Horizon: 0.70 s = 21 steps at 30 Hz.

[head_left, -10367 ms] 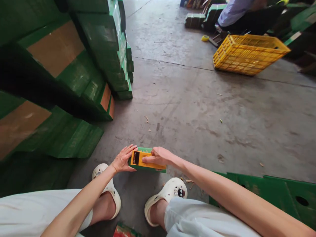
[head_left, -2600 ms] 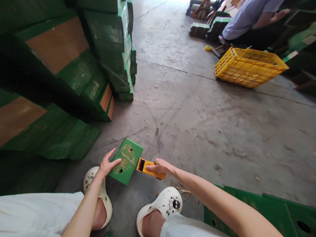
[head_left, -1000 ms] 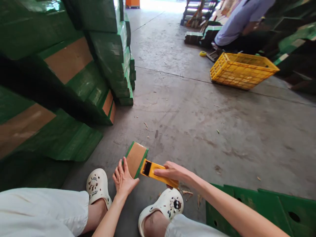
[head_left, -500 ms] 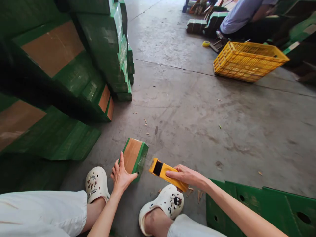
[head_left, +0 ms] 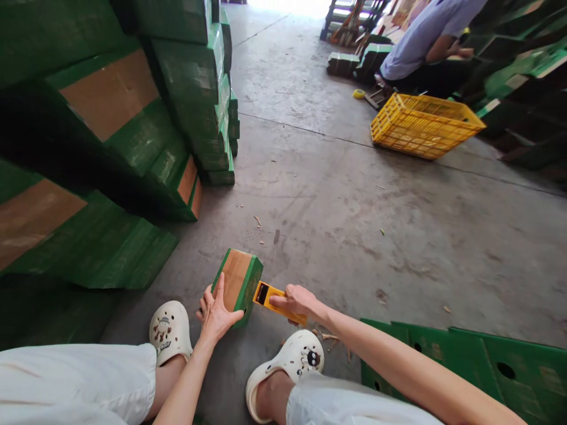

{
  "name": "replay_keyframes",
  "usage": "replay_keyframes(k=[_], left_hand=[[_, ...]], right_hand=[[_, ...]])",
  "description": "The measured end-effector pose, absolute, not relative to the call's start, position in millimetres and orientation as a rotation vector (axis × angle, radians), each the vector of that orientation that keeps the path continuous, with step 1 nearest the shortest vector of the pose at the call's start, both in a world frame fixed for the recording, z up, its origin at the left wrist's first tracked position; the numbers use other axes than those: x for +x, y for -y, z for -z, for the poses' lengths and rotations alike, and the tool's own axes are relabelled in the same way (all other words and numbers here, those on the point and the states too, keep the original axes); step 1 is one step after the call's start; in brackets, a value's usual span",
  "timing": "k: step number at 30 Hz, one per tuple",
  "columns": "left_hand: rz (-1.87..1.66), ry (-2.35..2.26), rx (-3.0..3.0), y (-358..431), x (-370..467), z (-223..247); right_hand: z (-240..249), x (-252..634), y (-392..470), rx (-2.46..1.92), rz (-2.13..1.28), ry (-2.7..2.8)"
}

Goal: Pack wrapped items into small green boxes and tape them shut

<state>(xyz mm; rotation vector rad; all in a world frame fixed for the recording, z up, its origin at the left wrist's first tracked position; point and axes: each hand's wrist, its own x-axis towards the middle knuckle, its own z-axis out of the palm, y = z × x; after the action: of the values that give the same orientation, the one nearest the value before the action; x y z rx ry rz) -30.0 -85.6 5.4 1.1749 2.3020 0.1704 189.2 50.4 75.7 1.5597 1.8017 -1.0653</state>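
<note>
A small green and brown cardboard box (head_left: 237, 277) rests on the floor in front of my feet. My left hand (head_left: 217, 313) grips its near end, with the index finger along the brown top and the thumb at the right edge. My right hand (head_left: 297, 300) is closed around a yellow hand stamp-like tool (head_left: 279, 304) with a black window in its head. The tool's head meets the right side of the box; its contact face is hidden.
Green boxes (head_left: 190, 77) are stacked high on the left. Flattened green cartons (head_left: 478, 360) lie at lower right. A yellow crate (head_left: 420, 133) stands beyond, near a seated person (head_left: 425, 44) and a tape roll (head_left: 358, 94). White clogs (head_left: 287, 360) flank the box.
My right hand has moved left and slightly up, bringing the yellow tool from a gap away to the box's right side. My left hand keeps its hold. The view has shifted a little.
</note>
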Motion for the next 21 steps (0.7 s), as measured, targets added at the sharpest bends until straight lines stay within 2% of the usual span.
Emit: replay_keyframes(k=[6,13,21], left_hand=[[-0.151,-2.338,1.263,89,-19,-7],[-0.173,-2.213,1.197,81,-47,4],[-0.195,-2.179,1.115,73,-42,-5]], right_hand=[[-74,147,-52,1.630,0.999,-1.697],[-72,131,-54,1.627,0.941,-1.701],[-121,125,-73,1.540,0.897,-1.797]])
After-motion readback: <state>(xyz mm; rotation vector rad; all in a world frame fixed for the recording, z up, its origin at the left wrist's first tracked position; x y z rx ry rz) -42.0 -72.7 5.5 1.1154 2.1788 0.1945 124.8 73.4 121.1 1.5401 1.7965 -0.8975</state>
